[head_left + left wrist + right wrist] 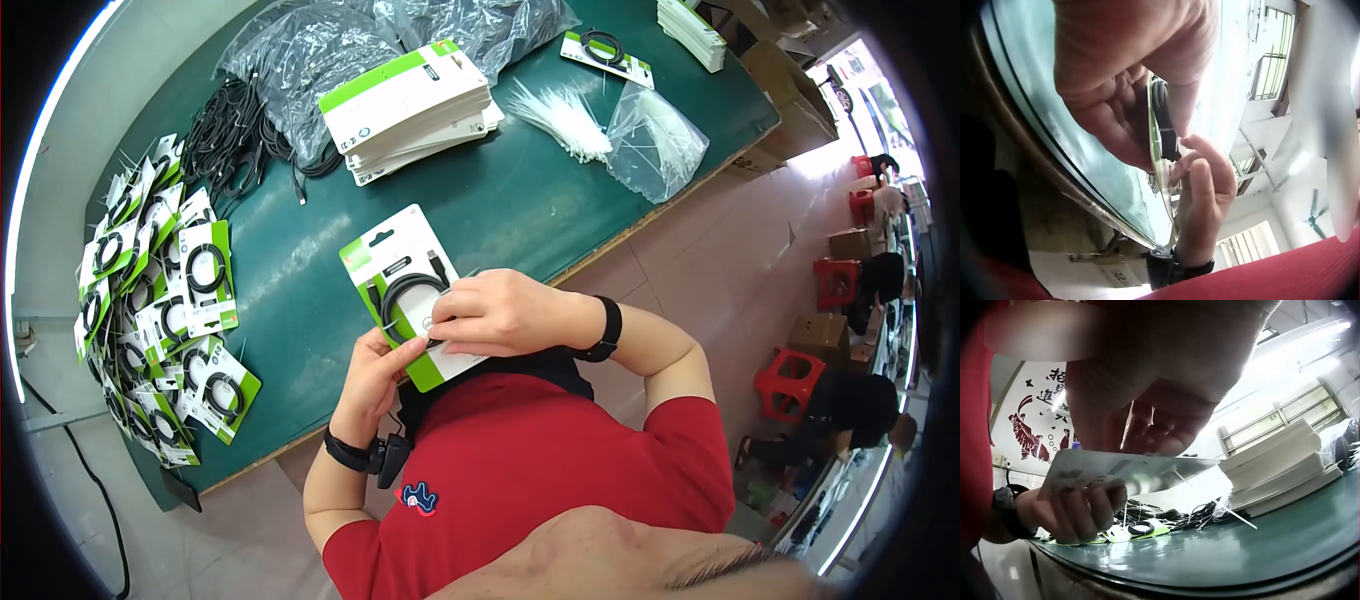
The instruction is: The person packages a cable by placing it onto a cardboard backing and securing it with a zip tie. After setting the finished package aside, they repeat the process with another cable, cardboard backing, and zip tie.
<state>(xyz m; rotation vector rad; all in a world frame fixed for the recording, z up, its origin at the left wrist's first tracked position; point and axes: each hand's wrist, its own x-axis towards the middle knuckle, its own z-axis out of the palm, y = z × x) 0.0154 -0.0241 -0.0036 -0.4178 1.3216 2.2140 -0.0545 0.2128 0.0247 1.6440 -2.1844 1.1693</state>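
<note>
A white-and-green retail card (412, 243) carries a coiled black cable (398, 292) with its plugs pointing up the card. My left hand (377, 372) grips the card's lower left edge, thumb on the front and fingers behind. My right hand (503, 312) reaches over the card's right side, its fingers curled at the lower right of the coil. In the left wrist view, its fingertips (1199, 172) meet close by the lower end of the cable, hiding the contact. Thin white cable tie tails (1238, 514) stick out by the card in the right wrist view.
Finished-looking carded cables (205, 270) pile up at the table's left. Behind lie loose black cables (222, 135), plastic bags (310, 45) and a stack of cards (400, 100). White cable ties (565, 120) spread beside their bag (655, 140). The green table's (300, 235) edge runs before me.
</note>
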